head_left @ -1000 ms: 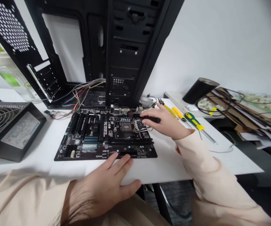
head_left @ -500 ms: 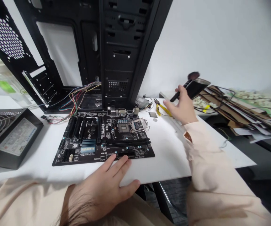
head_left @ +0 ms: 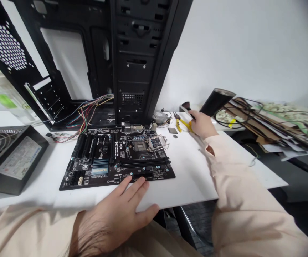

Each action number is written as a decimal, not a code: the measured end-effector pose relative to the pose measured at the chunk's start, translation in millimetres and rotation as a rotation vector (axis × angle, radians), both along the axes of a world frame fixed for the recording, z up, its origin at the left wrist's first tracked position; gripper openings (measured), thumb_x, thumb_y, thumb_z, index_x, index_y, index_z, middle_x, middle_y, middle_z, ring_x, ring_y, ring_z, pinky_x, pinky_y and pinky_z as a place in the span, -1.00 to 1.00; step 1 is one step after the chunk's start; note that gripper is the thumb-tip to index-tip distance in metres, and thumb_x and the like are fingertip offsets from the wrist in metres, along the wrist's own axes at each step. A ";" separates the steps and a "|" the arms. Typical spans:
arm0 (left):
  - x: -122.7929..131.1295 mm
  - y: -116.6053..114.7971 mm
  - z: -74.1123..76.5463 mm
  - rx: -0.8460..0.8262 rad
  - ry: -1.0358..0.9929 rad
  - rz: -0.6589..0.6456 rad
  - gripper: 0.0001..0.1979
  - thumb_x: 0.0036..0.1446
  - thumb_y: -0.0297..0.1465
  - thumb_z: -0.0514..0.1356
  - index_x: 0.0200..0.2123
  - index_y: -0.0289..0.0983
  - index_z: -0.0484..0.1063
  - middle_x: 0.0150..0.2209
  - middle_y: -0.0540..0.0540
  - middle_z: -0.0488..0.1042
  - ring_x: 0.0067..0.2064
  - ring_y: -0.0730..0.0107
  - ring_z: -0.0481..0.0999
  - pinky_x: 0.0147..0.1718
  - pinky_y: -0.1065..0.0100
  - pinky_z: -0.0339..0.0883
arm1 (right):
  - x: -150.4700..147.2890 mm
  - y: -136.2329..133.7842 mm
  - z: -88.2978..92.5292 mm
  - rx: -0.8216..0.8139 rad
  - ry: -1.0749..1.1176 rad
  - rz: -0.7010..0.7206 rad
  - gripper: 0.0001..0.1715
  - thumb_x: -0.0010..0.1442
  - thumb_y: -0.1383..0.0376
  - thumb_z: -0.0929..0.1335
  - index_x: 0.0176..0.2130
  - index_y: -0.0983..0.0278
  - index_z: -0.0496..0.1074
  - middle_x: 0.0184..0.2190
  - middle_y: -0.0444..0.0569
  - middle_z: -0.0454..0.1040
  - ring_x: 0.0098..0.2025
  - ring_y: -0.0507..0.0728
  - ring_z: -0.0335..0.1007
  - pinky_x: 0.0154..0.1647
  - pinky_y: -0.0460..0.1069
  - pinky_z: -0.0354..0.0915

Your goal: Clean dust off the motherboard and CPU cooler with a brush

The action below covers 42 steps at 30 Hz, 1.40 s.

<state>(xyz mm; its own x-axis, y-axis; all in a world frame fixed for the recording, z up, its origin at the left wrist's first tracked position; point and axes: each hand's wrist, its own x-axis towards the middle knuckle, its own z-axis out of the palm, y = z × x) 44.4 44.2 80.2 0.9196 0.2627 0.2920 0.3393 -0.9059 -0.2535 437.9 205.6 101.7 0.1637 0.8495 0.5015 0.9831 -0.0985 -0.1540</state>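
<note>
A black motherboard [head_left: 116,157] lies flat on the white table [head_left: 191,178], its CPU socket [head_left: 140,145] with the metal latch folded open. My left hand [head_left: 122,214] rests flat at the board's near edge, fingers spread, touching the table and holding nothing. My right hand [head_left: 200,126] is at the far side of the table, beyond the board, curled round the black handle of a small brush [head_left: 187,107] whose bristle end points away, low over the table. A small square chip [head_left: 172,130] lies between the board and that hand.
An open black PC case [head_left: 103,60] stands behind the board with coloured wires [head_left: 90,107] spilling out. A power supply [head_left: 6,153] sits at left. Yellow pliers [head_left: 182,123], a cooler fan [head_left: 160,116], a black tumbler [head_left: 215,101] and a heap of cardboard and cables [head_left: 271,121] lie to the right.
My right hand has carried the brush from over the CPU socket up and to the right, then down toward the table beside the tumbler. My left hand has stayed put.
</note>
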 end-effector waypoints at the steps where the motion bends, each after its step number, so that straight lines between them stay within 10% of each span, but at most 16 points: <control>1: -0.2 -0.1 0.2 0.002 0.006 0.000 -0.61 0.22 -0.24 0.07 0.12 -0.06 0.25 0.09 -0.23 0.38 0.13 0.07 0.36 0.10 0.05 -0.01 | 1.2 1.2 -2.7 -0.047 -0.015 -0.013 -0.47 0.03 0.46 0.22 -0.01 0.37 0.47 -0.17 0.20 0.50 -0.12 0.29 0.42 -0.05 0.13 0.29; 12: -1.2 -0.9 0.0 -0.038 0.042 -0.002 -0.56 0.22 -0.21 0.08 0.16 -0.09 0.19 0.14 -0.28 0.32 0.19 0.04 0.30 0.12 0.04 -0.05 | 8.8 5.7 -8.0 -0.325 -0.081 -0.113 -0.68 0.26 0.15 0.30 -0.09 0.31 0.41 -0.09 0.01 0.44 -0.07 0.10 0.39 0.00 0.12 0.33; 17: -1.4 -1.4 1.1 -0.045 0.055 -0.014 -0.57 0.23 -0.24 0.06 0.16 -0.09 0.18 0.15 -0.30 0.30 0.19 0.02 0.29 0.13 0.02 -0.03 | 5.6 2.2 -4.1 -0.228 -0.042 -0.105 -0.75 0.19 0.33 0.29 -0.19 0.36 0.51 -0.21 0.12 0.51 -0.11 0.21 0.43 -0.03 0.13 0.32; 23: -0.8 -1.7 1.6 -0.057 0.058 -0.019 -0.58 0.25 -0.28 0.03 0.17 -0.12 0.18 0.15 -0.32 0.29 0.20 0.02 0.28 0.13 0.00 0.00 | -31.1 -13.0 10.1 0.166 -0.069 -0.060 -0.45 0.21 0.31 0.17 0.15 0.44 0.29 0.16 0.32 0.21 0.20 0.35 0.15 0.16 0.16 0.14; 28: -2.0 -1.5 4.0 -0.081 0.080 -0.021 -0.57 0.26 -0.26 0.02 0.18 -0.11 0.18 0.18 -0.31 0.26 0.23 0.01 0.23 0.16 0.00 -0.02 | -64.4 -15.0 11.2 0.113 -0.175 0.057 -0.47 0.20 0.20 0.19 0.08 0.40 0.37 0.24 0.26 0.14 0.21 0.36 0.13 0.18 0.18 0.11; 35: -5.1 0.2 10.1 -0.148 0.089 -0.036 -0.48 0.20 -0.17 0.10 0.21 -0.12 0.16 0.22 -0.32 0.20 0.25 0.03 0.20 0.19 0.06 -0.04 | -59.4 -20.4 12.3 -0.209 -0.073 0.019 -0.60 0.12 0.15 0.24 -0.19 0.27 0.54 -0.18 0.08 0.55 -0.13 0.29 0.44 -0.14 0.10 0.31; 42: -7.2 1.7 14.8 -0.226 0.075 -0.056 -0.38 0.11 -0.13 0.19 0.20 -0.15 0.15 0.24 -0.26 0.15 0.27 -0.01 0.14 0.22 0.06 -0.10 | -62.9 -22.1 11.8 -0.334 -0.026 -0.008 -0.60 0.07 0.22 0.27 -0.12 0.22 0.54 -0.37 0.03 0.56 -0.27 0.22 0.45 -0.26 0.02 0.28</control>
